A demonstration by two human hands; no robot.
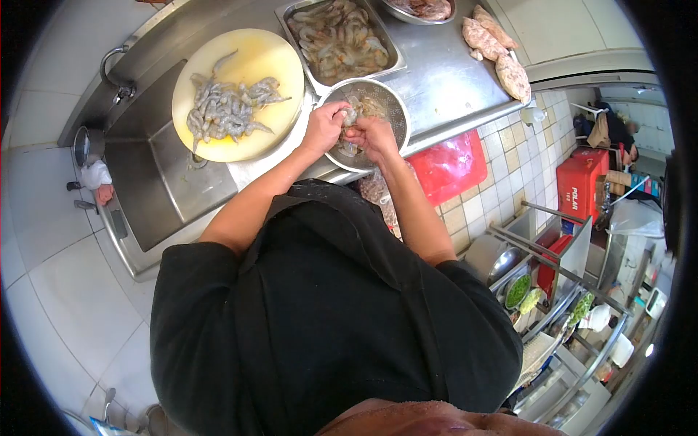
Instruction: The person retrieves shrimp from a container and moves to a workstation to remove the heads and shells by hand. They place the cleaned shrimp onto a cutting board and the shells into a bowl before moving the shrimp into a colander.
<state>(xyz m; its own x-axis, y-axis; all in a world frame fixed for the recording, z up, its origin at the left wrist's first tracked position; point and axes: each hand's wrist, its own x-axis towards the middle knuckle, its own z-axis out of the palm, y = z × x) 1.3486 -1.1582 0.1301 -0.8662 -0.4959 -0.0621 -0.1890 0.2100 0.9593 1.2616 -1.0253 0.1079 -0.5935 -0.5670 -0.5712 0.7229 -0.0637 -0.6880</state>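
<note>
Above a metal colander [398, 110] my two hands meet around a grey shrimp [350, 116]. My left hand [325, 128] pinches it from the left, and my right hand [374, 138] has its fingers closed on it from the right. Translucent shells [369, 103] lie in the colander below. To the left, a pile of grey shrimp [225, 109] rests on a round, pale yellow cutting board [269, 58]. Behind the colander, a rectangular steel pan [398, 57] holds many whole shrimp [338, 40].
The steel sink [156, 174] with its faucet [120, 83] lies left, partly under the board. Pieces of raw meat [494, 47] and a metal bowl [422, 9] occupy the counter's far right. A red plastic item [451, 171] sits below the counter edge; metal shelving [560, 247] stands right.
</note>
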